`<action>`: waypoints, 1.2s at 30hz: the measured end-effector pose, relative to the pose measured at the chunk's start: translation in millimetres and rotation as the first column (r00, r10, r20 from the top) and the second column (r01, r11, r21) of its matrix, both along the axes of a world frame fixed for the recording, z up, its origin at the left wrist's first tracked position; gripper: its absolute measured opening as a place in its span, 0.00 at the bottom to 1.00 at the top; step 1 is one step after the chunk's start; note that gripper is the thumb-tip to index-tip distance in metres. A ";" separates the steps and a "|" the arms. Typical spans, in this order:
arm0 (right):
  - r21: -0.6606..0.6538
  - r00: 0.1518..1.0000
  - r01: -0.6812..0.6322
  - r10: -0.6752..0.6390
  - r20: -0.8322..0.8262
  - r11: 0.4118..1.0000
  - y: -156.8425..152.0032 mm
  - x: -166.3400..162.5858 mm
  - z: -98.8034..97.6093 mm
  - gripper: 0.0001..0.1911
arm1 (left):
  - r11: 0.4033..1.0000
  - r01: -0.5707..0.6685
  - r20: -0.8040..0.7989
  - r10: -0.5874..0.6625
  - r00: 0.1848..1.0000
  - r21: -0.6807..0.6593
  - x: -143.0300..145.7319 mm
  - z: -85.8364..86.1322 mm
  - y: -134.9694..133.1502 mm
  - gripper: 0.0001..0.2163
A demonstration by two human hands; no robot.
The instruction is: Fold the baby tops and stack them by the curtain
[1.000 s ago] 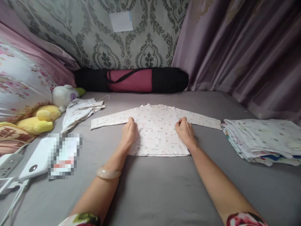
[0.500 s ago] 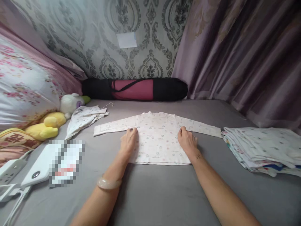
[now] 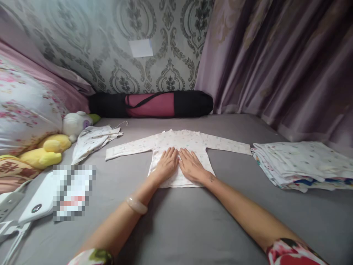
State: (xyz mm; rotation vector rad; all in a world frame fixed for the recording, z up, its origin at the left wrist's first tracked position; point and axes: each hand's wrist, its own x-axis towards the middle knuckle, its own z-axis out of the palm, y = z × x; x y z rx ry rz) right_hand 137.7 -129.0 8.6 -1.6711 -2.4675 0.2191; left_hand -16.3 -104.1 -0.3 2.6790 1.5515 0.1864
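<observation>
A small white long-sleeved shirt (image 3: pixel 182 139) with a faint print lies spread on the grey bed sheet (image 3: pixel 176 221), its sleeves stretched out to both sides and its neck at the far end. Flat on the middle of its body rests my left hand (image 3: pixel 167 162), fingers extended and pointing away from me. Beside it, nearly touching, my right hand (image 3: pixel 190 163) also lies flat on the cloth. Neither hand grips anything. Part of the shirt's lower body is hidden under my hands.
Folded printed clothes (image 3: pixel 300 162) are stacked on the right, against the right cuff. At the left lie a crumpled white garment (image 3: pixel 92 141), yellow and white plush toys (image 3: pixel 44 151), a white power bank (image 3: pixel 41 202) and cables. A black and pink bag (image 3: pixel 150 104) lines the wall.
Both hands have left the shirt's side edges and come together at its middle. Their curled fingers have straightened and now lie flat. The view has shifted slightly.
</observation>
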 end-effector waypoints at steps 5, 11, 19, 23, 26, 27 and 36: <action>-0.039 0.992 0.128 -0.128 0.006 0.991 17.3 27.6 -2.6 0.34 | 0.991 -0.135 -0.026 0.135 0.991 -0.008 -25.9 -2.4 7.0 0.28; 0.010 0.969 0.246 -0.247 0.018 0.969 28.4 40.2 -7.4 0.36 | 0.987 -0.157 -0.044 0.158 0.986 0.027 -40.0 -2.8 10.2 0.28; -0.010 0.988 0.155 -0.155 0.014 0.988 21.2 42.7 -5.3 0.36 | 0.993 -0.078 0.000 0.078 0.997 0.091 -42.6 -7.4 9.8 0.28; -0.029 0.999 0.029 -0.028 0.026 0.999 4.8 47.5 -1.1 0.35 | 0.970 0.138 0.030 -0.146 0.989 0.200 -42.9 2.9 4.2 0.26; -0.037 0.999 -0.037 0.038 0.037 0.999 -11.7 50.3 1.2 0.35 | 0.900 0.400 -0.015 -0.404 0.915 0.174 -36.1 11.8 -9.3 0.26; -0.041 0.998 -0.053 0.055 0.042 0.998 -16.8 50.9 1.7 0.35 | 0.892 0.424 -0.020 -0.426 0.904 0.154 -31.8 13.3 -16.0 0.25; -0.076 0.992 -0.121 0.123 0.028 0.990 -55.4 53.2 10.0 0.29 | 0.991 0.134 -0.011 -0.135 0.991 -0.026 0.1 -0.2 -63.6 0.26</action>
